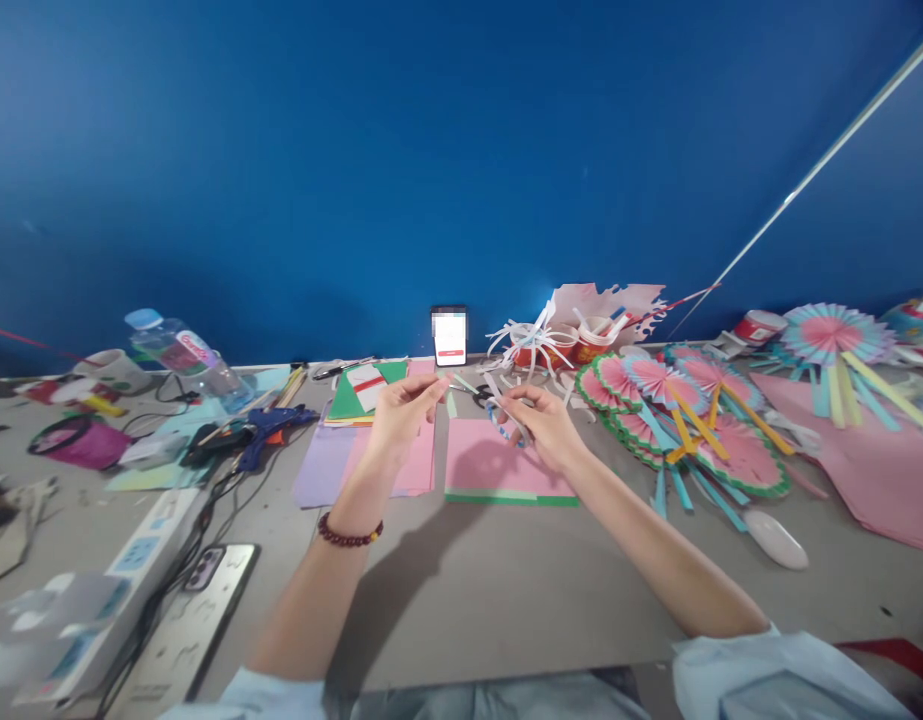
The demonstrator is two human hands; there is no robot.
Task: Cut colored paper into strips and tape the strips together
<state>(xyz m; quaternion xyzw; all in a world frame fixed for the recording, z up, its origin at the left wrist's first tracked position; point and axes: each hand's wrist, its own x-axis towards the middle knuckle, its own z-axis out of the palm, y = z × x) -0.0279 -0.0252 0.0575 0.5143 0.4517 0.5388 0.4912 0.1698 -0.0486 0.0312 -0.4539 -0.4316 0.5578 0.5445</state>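
Note:
My left hand (pixel 402 410) is raised over the grey table (pixel 461 580), its fingers pinched on the end of a thin pale paper strip (pixel 468 383). A dark red bead bracelet (pixel 348 533) sits on that wrist. My right hand (pixel 540 420) is closed round scissors with a blue handle (pixel 502 420), close to the strip. Both hands hover above pink paper sheets (pixel 491 465) lying flat, one with a green edge.
Pleated pink and teal paper fans (pixel 686 415) lie to the right. A phone (pixel 450 335) stands against the blue wall beside red cups with paper curls (pixel 551 345). To the left lie a blue glue gun (pixel 266 428), a water bottle (pixel 183 358) and a second phone (pixel 206 580).

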